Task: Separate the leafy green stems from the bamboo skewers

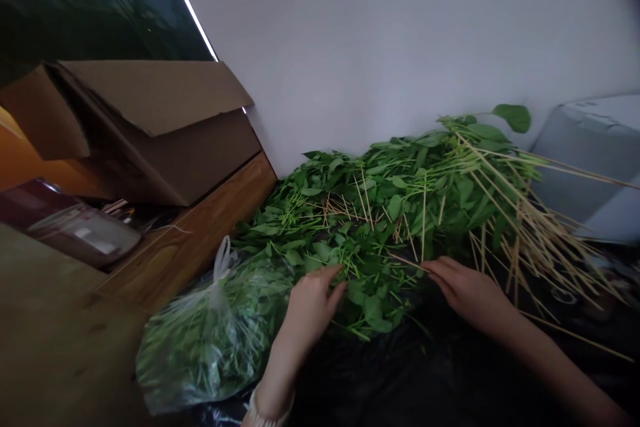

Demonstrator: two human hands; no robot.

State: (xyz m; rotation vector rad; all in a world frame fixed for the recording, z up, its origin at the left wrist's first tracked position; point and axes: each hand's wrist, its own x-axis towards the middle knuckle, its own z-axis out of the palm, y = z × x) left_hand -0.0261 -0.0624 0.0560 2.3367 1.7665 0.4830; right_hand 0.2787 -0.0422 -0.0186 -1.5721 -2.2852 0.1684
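Observation:
My left hand [313,300] reaches into a heap of loose green leaves [377,310]. A gap shows between its thumb and index finger, whose tips are beside leaves and thin stems; the other fingers are partly hidden. To the right, my right hand [463,290] pinches one end of a thin tan stick [406,261], which points left over the heap. Behind both hands lies a long pile of leafy greens [340,180], with more pale sticks among the leaves. A tied clear plastic bag [215,340] full of greens rests left of my left hand.
Many long tan sticks [537,233] fan out at the right from a leafy bundle. Black sheeting [370,380] covers the surface before me. An open cardboard box [165,147] stands at left by a wooden ledge [200,220]. Farther right is a pale grey container [595,167] near the white wall.

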